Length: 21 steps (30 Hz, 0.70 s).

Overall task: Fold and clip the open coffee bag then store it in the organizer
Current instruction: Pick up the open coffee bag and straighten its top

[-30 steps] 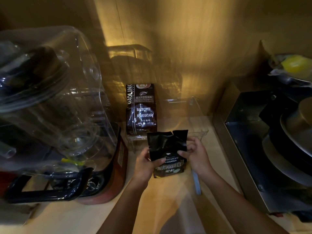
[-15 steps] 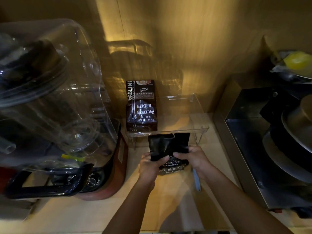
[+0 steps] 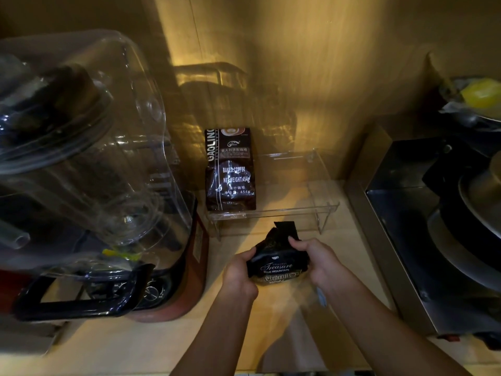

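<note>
At lower centre of the frame, the left hand point(image 3: 238, 275) and right hand point(image 3: 320, 263) both clasp the black coffee bag point(image 3: 278, 263) (top crumpled), just below the clear organizer point(image 3: 322, 206).

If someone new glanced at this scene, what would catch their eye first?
Both hands, left hand and right hand, grip a small black coffee bag at centre, its top bent backward. Behind it a tall dark coffee bag stands in the clear acrylic organizer; a large transparent blender jug fills the left.
</note>
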Motion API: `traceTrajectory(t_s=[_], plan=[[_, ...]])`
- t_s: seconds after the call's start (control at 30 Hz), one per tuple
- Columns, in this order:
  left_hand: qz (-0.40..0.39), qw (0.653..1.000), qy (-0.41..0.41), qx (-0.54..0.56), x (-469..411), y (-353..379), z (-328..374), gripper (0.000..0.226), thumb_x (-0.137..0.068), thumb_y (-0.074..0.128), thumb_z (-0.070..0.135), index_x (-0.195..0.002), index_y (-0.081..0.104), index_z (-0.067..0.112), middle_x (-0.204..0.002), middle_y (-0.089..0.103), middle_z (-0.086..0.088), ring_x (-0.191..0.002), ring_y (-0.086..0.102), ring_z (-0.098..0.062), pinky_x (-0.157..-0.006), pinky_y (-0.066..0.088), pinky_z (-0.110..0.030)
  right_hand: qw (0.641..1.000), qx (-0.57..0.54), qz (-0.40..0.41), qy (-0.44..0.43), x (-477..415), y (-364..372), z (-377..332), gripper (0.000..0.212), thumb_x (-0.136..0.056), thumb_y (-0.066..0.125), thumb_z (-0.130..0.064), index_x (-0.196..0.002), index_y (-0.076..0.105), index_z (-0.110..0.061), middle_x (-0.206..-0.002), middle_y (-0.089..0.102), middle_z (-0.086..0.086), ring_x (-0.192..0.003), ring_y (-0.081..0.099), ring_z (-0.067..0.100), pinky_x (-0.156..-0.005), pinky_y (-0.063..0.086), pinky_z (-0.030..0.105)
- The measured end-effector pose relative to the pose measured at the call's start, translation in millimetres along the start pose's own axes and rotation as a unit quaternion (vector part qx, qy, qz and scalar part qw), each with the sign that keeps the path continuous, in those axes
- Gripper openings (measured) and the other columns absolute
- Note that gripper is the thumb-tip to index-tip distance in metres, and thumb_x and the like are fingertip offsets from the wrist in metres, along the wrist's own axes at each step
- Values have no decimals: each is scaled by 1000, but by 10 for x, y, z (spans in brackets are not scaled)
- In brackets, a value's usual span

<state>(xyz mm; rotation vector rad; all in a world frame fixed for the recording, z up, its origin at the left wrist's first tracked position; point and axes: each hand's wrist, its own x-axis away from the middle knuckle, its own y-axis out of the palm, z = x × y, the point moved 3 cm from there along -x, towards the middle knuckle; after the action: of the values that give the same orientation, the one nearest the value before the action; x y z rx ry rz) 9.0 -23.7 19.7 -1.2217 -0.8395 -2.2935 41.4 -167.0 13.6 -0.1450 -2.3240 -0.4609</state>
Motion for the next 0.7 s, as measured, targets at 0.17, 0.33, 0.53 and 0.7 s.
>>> traceTrajectory(t_s=[0.17, 0.33, 0.53, 0.7], plan=[[-33, 947, 256, -191, -10, -57, 178, 6, -76, 67, 5, -74, 61, 4, -65, 69, -3, -57, 67, -10, -43, 49, -16, 992, 88, -52, -74, 35, -19, -85, 23, -71, 70, -7, -93, 66, 0, -95, 70, 21, -84, 67, 32, -66, 54, 35], [-19, 924, 346, -162, -4, -104, 206, 36, -73, 63, -12, -79, 43, 17, -77, 59, -12, -72, 59, -20, -54, 49, -21, 971, 128, -12, -203, -15, -80, -136, 11, -67, 73, -2, -66, 62, 1, -93, 65, 7, -79, 64, 21, -58, 50, 27], [-91, 902, 366, -209, 0, -89, 264, 36, -75, 60, -13, -99, 65, 12, -89, 54, -14, -84, 56, -24, -60, 56, -18, 964, 117, -1, -238, -58, -124, -83, 20, -67, 70, 1, -59, 63, -16, -76, 66, 8, -72, 62, 25, -63, 48, 32], [-83, 903, 372, -201, 7, -104, 264, 37, -77, 61, -9, -103, 63, 16, -97, 60, -4, -88, 59, -13, -59, 53, -9, 955, 77, 10, -285, 2, -157, -111, 33, -68, 67, 8, -88, 59, -18, -60, 68, -4, -74, 65, 19, -70, 51, 33]])
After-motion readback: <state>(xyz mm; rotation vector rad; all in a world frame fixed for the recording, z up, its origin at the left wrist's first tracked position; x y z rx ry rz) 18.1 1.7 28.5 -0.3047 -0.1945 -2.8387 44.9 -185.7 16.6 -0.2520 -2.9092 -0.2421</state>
